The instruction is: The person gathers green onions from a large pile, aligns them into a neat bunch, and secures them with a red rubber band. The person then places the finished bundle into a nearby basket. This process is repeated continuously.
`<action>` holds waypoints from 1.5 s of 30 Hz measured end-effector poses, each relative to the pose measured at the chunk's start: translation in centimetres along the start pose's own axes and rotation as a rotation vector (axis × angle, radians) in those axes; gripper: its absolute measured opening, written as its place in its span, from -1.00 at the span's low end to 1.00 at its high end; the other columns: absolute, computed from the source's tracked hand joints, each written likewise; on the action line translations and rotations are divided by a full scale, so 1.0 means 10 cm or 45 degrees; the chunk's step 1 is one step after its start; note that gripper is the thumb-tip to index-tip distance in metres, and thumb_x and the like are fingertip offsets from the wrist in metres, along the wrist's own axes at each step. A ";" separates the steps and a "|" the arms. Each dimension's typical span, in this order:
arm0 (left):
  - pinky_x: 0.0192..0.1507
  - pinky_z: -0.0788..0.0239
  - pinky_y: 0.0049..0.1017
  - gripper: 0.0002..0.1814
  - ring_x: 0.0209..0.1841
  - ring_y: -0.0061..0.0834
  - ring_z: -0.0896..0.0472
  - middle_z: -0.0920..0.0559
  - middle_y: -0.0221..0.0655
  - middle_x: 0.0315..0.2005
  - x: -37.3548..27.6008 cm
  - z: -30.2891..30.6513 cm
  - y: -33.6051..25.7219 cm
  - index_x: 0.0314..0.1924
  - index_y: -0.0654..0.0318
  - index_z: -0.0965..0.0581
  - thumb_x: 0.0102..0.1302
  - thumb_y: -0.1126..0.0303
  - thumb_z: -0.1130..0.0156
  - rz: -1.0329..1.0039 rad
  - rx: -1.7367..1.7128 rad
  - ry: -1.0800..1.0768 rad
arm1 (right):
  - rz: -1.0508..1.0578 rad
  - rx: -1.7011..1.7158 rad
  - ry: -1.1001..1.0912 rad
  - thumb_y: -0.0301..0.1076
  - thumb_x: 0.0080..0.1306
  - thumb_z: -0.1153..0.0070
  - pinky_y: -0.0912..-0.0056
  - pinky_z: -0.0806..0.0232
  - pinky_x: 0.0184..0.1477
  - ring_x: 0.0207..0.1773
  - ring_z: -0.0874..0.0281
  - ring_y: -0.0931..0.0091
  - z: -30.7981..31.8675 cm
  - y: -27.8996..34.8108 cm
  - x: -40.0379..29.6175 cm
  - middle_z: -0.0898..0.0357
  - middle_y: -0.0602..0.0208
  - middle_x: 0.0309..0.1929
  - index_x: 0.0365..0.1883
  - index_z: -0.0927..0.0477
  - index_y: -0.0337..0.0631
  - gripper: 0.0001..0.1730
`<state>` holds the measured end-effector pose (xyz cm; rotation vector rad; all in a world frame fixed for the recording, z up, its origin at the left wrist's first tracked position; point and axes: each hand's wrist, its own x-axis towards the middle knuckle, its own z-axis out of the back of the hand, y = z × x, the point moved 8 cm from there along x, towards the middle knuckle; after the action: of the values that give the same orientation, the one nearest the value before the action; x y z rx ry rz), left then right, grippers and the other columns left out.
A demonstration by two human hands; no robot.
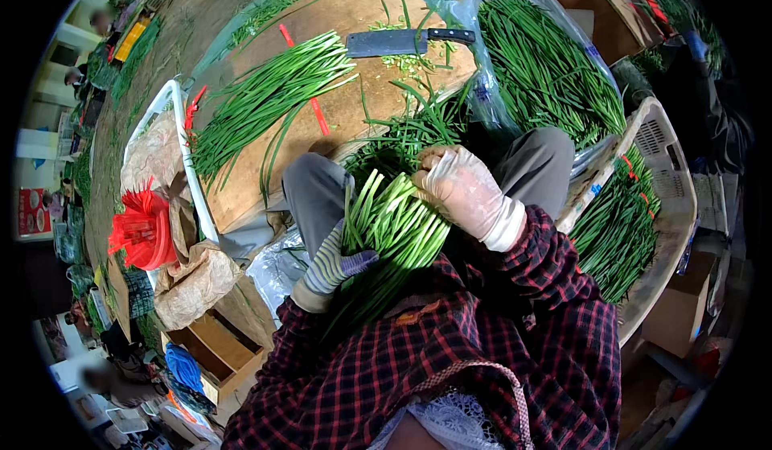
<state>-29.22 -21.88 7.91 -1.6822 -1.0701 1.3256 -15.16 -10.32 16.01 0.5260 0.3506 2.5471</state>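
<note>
My left hand [332,263], in a striped knit glove, holds a bunch of garlic chives [401,227] against my lap, pale stem ends pointing away from me. My right hand [464,193], in a thin whitish glove, is curled at the right side of those ends; its fingertips are partly hidden, so I cannot tell whether they pinch a stem. Beyond my knees, a second bunch of chives [271,97] lies on a wooden board [241,199] across a red strip tie [319,116]. A cleaver [386,43] rests flat by its cut ends.
Loose chive leaves [422,130] are heaped between my knees. On the right are a plastic-lined container of chives [543,58] and a pale crate [669,166] with tied bunches [621,239]. Red strip ties [142,233] fill a holder at left. Other people sit farther left.
</note>
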 end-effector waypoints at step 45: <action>0.08 -0.30 -0.51 -0.45 0.00 -0.48 -0.51 -0.58 -0.25 -0.04 0.06 0.23 -0.21 0.22 0.42 -0.32 0.25 0.42 -0.21 -0.135 0.191 -0.304 | -0.971 2.521 -0.356 -0.63 0.12 -0.15 0.56 -0.41 -0.17 -0.27 -0.57 0.56 -0.89 -0.22 0.01 -0.60 0.36 -0.29 -0.05 -0.52 -0.27 -0.62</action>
<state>-31.78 -20.39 9.13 -1.3646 -1.1469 1.5249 -18.13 -9.65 7.38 0.9893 2.2992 0.6547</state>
